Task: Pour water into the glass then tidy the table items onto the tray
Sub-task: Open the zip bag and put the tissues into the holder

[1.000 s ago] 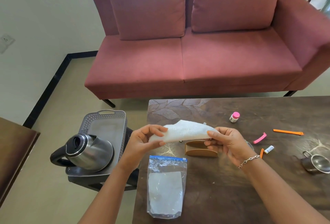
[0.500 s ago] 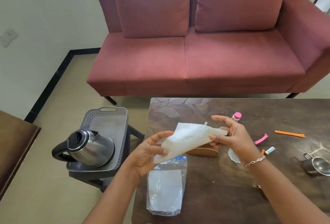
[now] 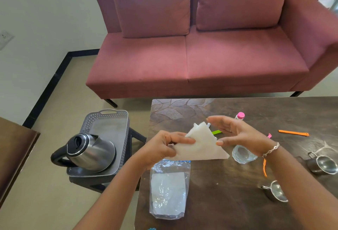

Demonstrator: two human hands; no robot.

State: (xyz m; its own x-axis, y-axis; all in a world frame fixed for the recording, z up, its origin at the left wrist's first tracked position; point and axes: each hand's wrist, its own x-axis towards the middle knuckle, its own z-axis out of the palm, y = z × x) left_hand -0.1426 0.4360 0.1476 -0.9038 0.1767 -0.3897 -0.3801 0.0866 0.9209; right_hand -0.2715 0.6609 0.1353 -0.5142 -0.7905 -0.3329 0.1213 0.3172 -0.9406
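One wide-angle camera on the head looks forward and down, close above the left hand point(image 3: 161, 149) and right hand point(image 3: 243, 134) at the tabletop point(image 3: 228, 193), sofa point(image 3: 201, 61) beyond.

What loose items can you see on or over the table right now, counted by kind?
Clips: 4 (2 orange, 1 green, 1 pink)
Steel strainers: 2
Glass: 1
Pink-capped bottle: 1
Zip bag: 1
Napkin stack, held by the left hand: 1
Total: 10
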